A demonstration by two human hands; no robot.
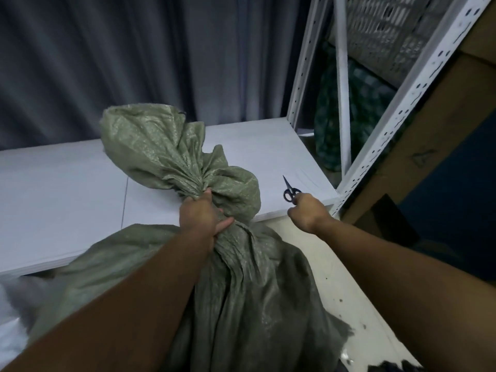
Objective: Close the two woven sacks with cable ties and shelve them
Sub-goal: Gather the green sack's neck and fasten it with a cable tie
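A green woven sack stands in front of me, its bulk below the table edge. My left hand is clenched around the sack's bunched neck, and the loose top flares up and left over the white table. My right hand is at the table's right front corner, fingers closed at the handles of dark scissors lying on the tabletop, blades pointing away. No cable tie is visible. Only one sack can be clearly seen.
A white metal shelving rack rises at the right, with a green patterned bundle and a mesh crate on it. Brown cardboard leans beside the rack. Grey curtains hang behind the table. Pale, speckled floor lies below.
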